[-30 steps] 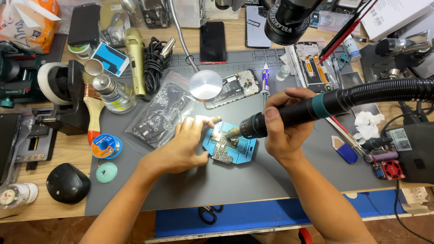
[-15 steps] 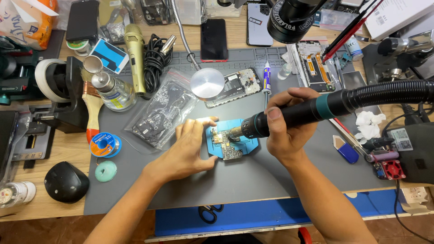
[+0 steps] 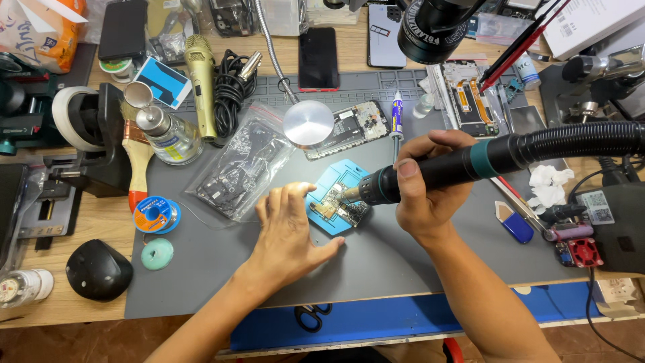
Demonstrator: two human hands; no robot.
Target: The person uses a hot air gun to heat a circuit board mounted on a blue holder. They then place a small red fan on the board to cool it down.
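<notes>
Black hot-air handle with teal ring point(image 3: 440, 168) gripped in right hand point(image 3: 424, 195), nozzle over small circuit board point(image 3: 342, 212) on blue holder point(image 3: 330, 188), left hand point(image 3: 290, 228) laid flat beside it on grey mat point(image 3: 396, 259), fingers point(image 3: 282, 202) open

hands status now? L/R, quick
Left hand: open, flat on the grey mat, beside the blue holder.
Right hand: closed around the hot-air handpiece.

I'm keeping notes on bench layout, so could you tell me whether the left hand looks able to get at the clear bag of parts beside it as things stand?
Probably yes. The left hand lies flat on the grey mat, holding nothing, and the clear bag sits just beyond its fingers with only bare mat between. The right hand holds the hot-air tool on the other side.
</notes>
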